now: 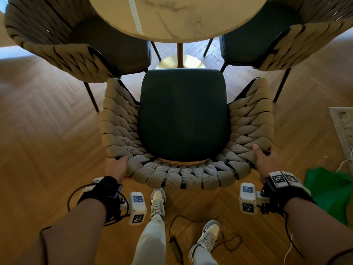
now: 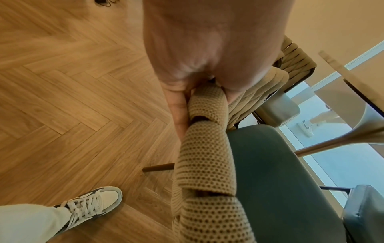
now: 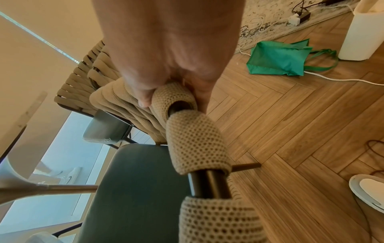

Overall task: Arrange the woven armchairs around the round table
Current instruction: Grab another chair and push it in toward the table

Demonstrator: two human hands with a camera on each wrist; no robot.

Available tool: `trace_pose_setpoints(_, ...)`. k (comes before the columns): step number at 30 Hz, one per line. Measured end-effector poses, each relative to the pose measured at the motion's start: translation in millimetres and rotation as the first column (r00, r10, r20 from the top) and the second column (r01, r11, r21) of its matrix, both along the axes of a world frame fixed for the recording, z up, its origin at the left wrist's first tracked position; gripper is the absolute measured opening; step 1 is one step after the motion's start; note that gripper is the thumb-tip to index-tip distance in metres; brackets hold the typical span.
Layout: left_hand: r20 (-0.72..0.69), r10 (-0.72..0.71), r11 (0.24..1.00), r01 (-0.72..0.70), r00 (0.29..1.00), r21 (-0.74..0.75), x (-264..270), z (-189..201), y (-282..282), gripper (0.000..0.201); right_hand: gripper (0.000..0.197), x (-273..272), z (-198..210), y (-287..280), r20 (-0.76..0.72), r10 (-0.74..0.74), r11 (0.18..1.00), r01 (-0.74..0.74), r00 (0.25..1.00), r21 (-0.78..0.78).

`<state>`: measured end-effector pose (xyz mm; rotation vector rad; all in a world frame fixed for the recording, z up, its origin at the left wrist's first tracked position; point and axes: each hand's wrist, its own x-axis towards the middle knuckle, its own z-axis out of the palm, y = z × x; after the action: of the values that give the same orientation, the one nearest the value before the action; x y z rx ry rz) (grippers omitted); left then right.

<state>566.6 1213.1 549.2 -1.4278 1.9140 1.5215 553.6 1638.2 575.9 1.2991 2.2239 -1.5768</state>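
Hands on the near armchair (image 1: 183, 119): my left hand (image 1: 116, 166) grips the woven back rim at its left corner, my right hand (image 1: 264, 160) grips the same rim at its right corner. In the left wrist view my left hand (image 2: 207, 49) closes round one knitted strap, and in the right wrist view my right hand (image 3: 170, 49) does the same with the thumb lying on the inner side; most of my fingertips are hidden behind the rim in all three views.

This armchair (image 3: 141, 189) faces the round table (image 1: 177, 16), its dark seat cushion stopping short of the table's edge, with the brass base (image 1: 180, 62) showing just beyond the seat front. The table top is cut off by the upper frame edge, so I cannot tell its full outline. Left of the table a second armchair (image 1: 63, 41) has its seat tucked partly under the top; right of the table a third armchair (image 1: 298, 35) sits likewise. Both are cropped by the frame.

My two shoes stand on the herringbone floor (image 1: 47, 121) on the side of my chair away from the table, one (image 1: 157, 202) close behind the backrest. A green bag (image 3: 280, 59) lies further off to the table's right, half out of the head view, beside a rug whose pattern is too blurred to read.
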Motion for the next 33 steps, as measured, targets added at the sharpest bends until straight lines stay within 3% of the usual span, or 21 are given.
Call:
trace_pose_setpoints(2,0.008,-0.013,0.998,0.013,1.000,0.060,-0.8,16.1,6.3,0.039,0.053,-0.9,2.2,-2.5,0.012,-0.003,1.000,0.003,1.000,0.000)
trace_pose_setpoints(4,0.017,-0.078,0.993,0.076,0.997,0.089,2.1,23.9,1.0,0.042,0.060,-3.1,8.4,-10.1,0.004,-0.012,0.999,0.012,1.000,0.046)
trace_pose_setpoints(8,-0.006,-0.172,0.979,0.172,0.985,0.113,8.6,46.7,-20.7,0.041,0.086,1.7,27.7,-38.5,0.151,-0.002,0.972,-0.034,0.988,0.233)
trace_pose_setpoints(11,0.000,-0.211,0.966,0.208,0.978,0.155,11.0,64.8,-51.4,0.043,0.073,15.7,54.2,-72.6,0.250,0.061,0.941,-0.139,0.966,0.310)
trace_pose_setpoints(15,-0.004,-0.240,0.949,0.235,0.971,0.211,24.9,82.1,-110.3,0.037,0.055,26.0,79.7,-124.1,0.130,0.118,0.922,-0.157,0.984,0.353)
trace_pose_setpoints(17,0.000,-0.202,0.957,0.198,0.979,0.211,35.4,90.1,-141.9,0.035,0.042,19.3,80.7,-154.4,0.065,0.138,0.960,-0.150,0.988,0.238)
trace_pose_setpoints(19,0.000,-0.136,0.971,0.133,0.991,0.199,50.2,95.9,-172.6,0.033,0.030,11.3,75.2,-190.4,0.042,0.218,0.973,-0.214,0.975,-0.086)
trace_pose_setpoints(21,-0.015,-0.066,0.982,0.067,0.998,0.174,65.7,101.2,-199.3,0.031,0.018,-0.9,71.4,-228.2,0.092,0.427,0.887,-0.397,0.899,-0.235)
trace_pose_setpoints(24,0.006,0.023,0.992,-0.023,1.000,0.123,88.0,102.4,-233.9,0.029,0.015,-14.7,62.5,-276.7,0.203,0.744,0.668,-0.708,0.636,-0.232)
trace_pose_setpoints(27,0.049,0.040,0.994,-0.045,0.998,0.103,107.0,104.2,-266.1,0.027,0.012,-29.7,61.5,-314.4,0.229,0.831,0.552,-0.803,0.508,-0.225)
trace_pose_setpoints(30,0.106,0.010,0.997,-0.018,0.994,0.070,111.6,99.0,-304.3,0.023,0.011,-57.2,59.9,-349.7,0.263,0.856,0.498,-0.845,0.444,-0.195)
trace_pose_setpoints(33,0.254,-0.049,0.997,0.033,0.966,0.066,105.9,85.4,-351.2,0.024,0.015,-93.6,63.4,-389.5,0.288,0.874,0.449,-0.875,0.390,-0.179)
